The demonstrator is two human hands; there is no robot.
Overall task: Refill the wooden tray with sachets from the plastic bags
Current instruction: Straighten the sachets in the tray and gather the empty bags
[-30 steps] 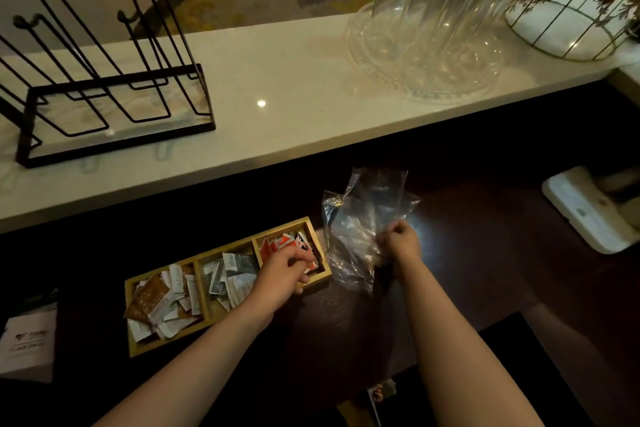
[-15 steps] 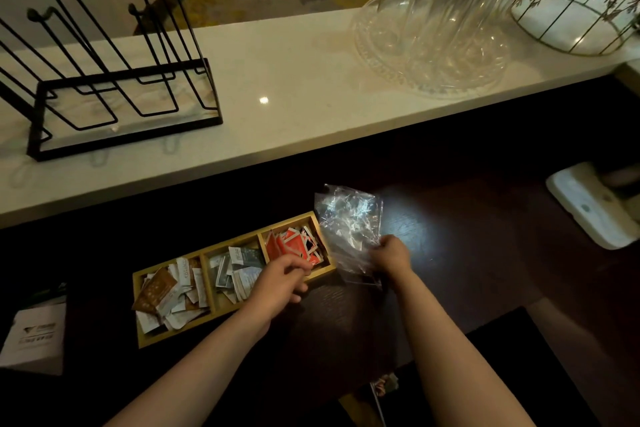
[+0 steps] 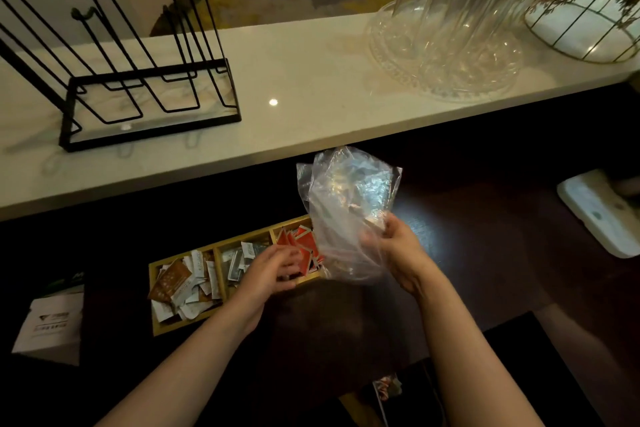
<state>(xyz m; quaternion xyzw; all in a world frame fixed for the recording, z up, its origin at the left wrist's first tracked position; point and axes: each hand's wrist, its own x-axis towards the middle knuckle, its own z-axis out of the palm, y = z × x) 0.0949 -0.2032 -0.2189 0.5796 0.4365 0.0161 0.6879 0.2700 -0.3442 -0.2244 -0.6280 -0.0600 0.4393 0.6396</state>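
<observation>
So the person is standing at a dark worktop with the wooden tray sitting at about 8 o'clock from the middle of the view. It has three sections: the left one is holding brown and white sachets, the middle one grey and white ones, and the right one red sachets.

The right hand is gripping a clear plastic bag, lifted just over the tray's right end at roughly 6 o'clock, probably so whatever's left drops into the red section. The bag is looking pretty much empty, though it's hard to tell through the crinkles.

The left hand is hovering over the red and middle sections with fingers loosely curled, likely tidying or steadying the packets. Can't tell if it's actually pinching one.

Up on the pale counter, a black wire rack is sitting at 10 o'clock and some glasses at 1 o'clock.
</observation>
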